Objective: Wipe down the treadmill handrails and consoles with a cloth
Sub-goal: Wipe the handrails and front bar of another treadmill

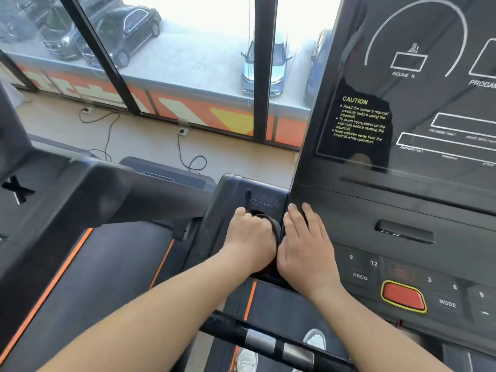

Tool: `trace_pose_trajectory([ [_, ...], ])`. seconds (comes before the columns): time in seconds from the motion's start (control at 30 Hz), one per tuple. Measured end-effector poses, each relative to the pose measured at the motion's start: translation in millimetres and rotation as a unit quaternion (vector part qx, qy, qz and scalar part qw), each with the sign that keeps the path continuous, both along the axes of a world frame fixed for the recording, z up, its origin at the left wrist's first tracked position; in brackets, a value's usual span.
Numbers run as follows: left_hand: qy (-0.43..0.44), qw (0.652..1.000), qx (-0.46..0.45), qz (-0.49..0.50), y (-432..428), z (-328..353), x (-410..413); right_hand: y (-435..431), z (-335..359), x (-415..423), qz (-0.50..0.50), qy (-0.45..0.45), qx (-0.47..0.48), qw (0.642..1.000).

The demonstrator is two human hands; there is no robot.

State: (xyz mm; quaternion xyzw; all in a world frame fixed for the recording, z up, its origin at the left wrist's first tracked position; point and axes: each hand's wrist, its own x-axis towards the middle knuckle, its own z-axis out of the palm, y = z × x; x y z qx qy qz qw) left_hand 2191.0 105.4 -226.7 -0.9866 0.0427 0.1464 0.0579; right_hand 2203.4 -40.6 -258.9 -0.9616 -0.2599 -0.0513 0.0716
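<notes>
The person's left hand (251,237) is curling its grip tightly around a dark, bunched cloth (272,226), pressing it down into the recessed black plastic side tray (241,194) just left of the tall black treadmill console (402,210); only a dark fold of the cloth is showing past the knuckles, on the hand's right side, and the rest is hidden under the palm. The right hand (306,248) is lying flat just beside it with its grip spread and holding nothing, the fingers resting against the console's near left edge where the panel is meeting the tray. The two hands are sitting close together, nearly touching. On the console face, a yellow-lettered caution label (361,120) is showing above, and nearer, to the right, a red oval stop button with a yellow rim (404,298) is sitting among grey keys marked PROG and MODE. Near the bottom edge, a black handrail bar with silver metal sensor plates (279,347) is crossing the view. To the left, a neighbouring black treadmill with orange edge stripes (80,264) is standing, and black power cords (188,154) are trailing over the pale floor toward the far glass window (188,49).
</notes>
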Motion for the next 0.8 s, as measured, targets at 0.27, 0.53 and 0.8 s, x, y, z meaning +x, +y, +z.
trace_pose_trajectory([
  [0.27, 0.009, 0.923, -0.283, 0.259, 8, 8, 5, 0, 1, 1, 0.0, -0.009, 0.011, 1.0],
  [0.53, -0.291, 0.877, -0.287, 0.253, 88, 77, -53, 0, -1, 0, 0.003, -0.009, 0.011, 1.0],
  [0.8, 0.026, 0.993, -0.108, 0.046, 39, -10, -43, 2, 1, -1, 0.002, -0.008, 0.017, 1.0],
])
